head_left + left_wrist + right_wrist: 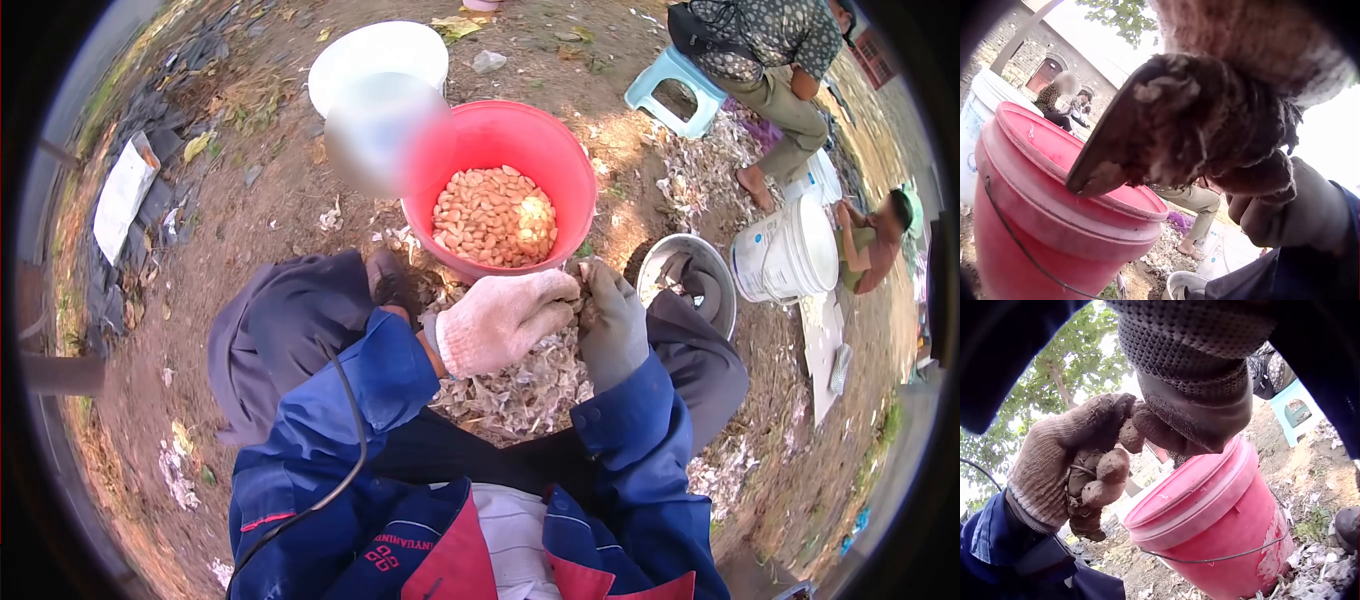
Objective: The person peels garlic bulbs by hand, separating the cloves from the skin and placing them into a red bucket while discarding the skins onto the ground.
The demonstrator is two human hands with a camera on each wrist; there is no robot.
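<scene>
My left hand [508,322], in a pale knit glove, meets my right hand [612,328], in a grey coated glove, just in front of the red bucket [572,160]. Between the fingertips of both hands is a small brownish piece [1130,437], pinched and mostly hidden; I cannot tell what it is. The left fingers [1112,467] curl toward the palm, their glove dark with dirt. Tan, garlic-like cloves [480,215] fill the bottom of the bucket. Below the hands lies a heap of papery skins [520,390] between the legs.
A metal basin [728,300] stands by the right knee. Beyond it are a white bucket [800,250] and two seated people, one on a light blue stool [690,70]. A white tub [330,60] stands behind the red bucket. A white sack [125,195] lies at left.
</scene>
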